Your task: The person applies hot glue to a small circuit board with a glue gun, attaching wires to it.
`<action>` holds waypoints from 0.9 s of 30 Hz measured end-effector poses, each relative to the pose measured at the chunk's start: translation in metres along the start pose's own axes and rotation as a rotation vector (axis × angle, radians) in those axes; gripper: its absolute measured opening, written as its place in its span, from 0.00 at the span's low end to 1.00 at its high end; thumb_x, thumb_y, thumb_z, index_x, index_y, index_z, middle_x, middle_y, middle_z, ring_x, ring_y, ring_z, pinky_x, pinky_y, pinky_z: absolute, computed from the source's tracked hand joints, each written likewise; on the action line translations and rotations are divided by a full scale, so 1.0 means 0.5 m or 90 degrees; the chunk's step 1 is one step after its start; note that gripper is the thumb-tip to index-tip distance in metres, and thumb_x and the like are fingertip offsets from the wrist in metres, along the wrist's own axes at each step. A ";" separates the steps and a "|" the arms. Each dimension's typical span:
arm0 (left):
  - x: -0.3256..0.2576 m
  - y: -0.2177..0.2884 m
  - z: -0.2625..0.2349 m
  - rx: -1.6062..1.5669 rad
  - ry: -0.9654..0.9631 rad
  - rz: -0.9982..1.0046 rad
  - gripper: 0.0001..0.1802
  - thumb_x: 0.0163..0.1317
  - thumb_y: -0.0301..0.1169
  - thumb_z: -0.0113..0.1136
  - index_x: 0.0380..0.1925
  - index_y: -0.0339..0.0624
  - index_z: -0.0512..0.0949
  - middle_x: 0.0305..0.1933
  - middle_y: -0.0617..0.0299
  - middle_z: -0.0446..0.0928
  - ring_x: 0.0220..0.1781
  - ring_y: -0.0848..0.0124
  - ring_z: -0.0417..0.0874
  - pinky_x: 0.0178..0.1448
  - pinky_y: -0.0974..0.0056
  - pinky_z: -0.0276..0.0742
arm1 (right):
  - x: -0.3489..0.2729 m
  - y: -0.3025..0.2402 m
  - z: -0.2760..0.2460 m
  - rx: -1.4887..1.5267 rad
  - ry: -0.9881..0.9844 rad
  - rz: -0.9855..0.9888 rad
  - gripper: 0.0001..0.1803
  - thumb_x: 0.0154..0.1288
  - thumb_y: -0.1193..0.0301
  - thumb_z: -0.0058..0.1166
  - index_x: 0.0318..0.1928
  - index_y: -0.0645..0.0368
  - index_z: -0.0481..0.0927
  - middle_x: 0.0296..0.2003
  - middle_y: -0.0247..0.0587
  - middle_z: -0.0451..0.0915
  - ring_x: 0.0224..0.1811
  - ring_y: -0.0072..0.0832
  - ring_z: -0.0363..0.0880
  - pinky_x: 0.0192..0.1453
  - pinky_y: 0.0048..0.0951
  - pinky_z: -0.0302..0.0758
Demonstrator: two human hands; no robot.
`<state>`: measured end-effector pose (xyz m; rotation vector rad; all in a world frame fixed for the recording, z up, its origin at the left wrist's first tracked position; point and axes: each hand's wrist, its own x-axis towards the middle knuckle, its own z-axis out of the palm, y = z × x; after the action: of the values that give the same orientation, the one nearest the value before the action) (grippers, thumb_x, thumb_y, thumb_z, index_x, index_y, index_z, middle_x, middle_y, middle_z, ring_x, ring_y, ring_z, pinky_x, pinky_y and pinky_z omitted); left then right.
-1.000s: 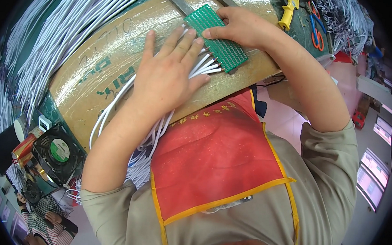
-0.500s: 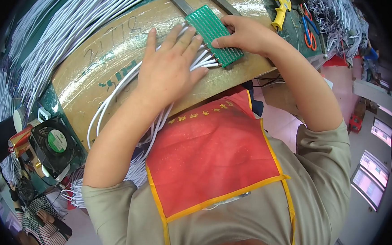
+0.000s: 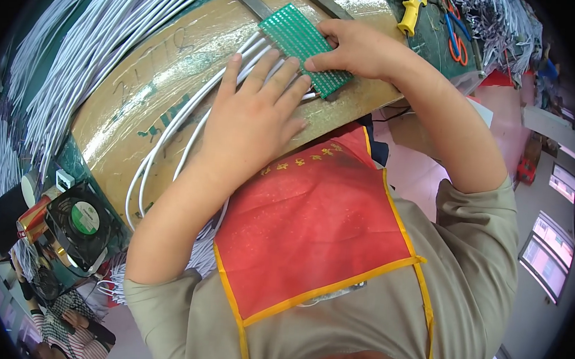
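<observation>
A green perforated circuit board (image 3: 299,42) lies tilted on the tan work board, one corner next to a grey metal bar (image 3: 252,3). My right hand (image 3: 361,51) grips its right edge, thumb on top and fingers curled at the far side. Along its left edge, several white cables (image 3: 193,101) run up to the board. My left hand (image 3: 252,115) lies flat across these cables, fingers apart and pointing toward the board. It covers the middle of the bundle and some cable ends.
A second metal bar (image 3: 325,1) lies beyond. Long white cables (image 3: 105,43) spread at the far left, above a black fan (image 3: 79,223). A yellow-handled tool (image 3: 411,13) and orange-handled scissors (image 3: 455,42) lie at the right. Another person (image 3: 71,331) sits at lower left.
The circuit board and my right hand have shifted slightly left. My left hand has slid a little back from the board, and more cable shows beyond its fingers.
</observation>
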<state>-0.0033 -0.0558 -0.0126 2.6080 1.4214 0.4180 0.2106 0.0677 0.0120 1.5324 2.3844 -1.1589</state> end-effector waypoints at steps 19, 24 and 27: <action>0.000 -0.003 0.004 0.022 -0.024 0.009 0.32 0.61 0.49 0.68 0.66 0.59 0.77 0.72 0.62 0.74 0.76 0.60 0.70 0.78 0.39 0.58 | 0.000 -0.006 -0.002 0.015 -0.033 0.002 0.26 0.62 0.59 0.71 0.52 0.65 0.81 0.40 0.47 0.86 0.41 0.31 0.83 0.48 0.35 0.79; 0.003 -0.002 0.004 0.032 -0.025 0.009 0.32 0.61 0.49 0.68 0.66 0.59 0.78 0.72 0.61 0.74 0.76 0.60 0.70 0.78 0.38 0.58 | 0.004 0.001 -0.001 0.024 -0.039 0.004 0.26 0.63 0.59 0.71 0.52 0.66 0.80 0.40 0.48 0.86 0.41 0.32 0.83 0.48 0.35 0.79; 0.004 -0.003 0.007 0.034 -0.023 0.008 0.31 0.61 0.49 0.68 0.66 0.59 0.78 0.72 0.61 0.74 0.76 0.60 0.70 0.78 0.38 0.58 | 0.007 -0.001 -0.003 0.014 -0.046 0.007 0.26 0.63 0.60 0.70 0.53 0.66 0.80 0.40 0.48 0.86 0.41 0.32 0.83 0.49 0.35 0.79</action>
<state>-0.0025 -0.0531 -0.0161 2.6531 1.4240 0.3368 0.2092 0.0710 0.0117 1.4823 2.3219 -1.2206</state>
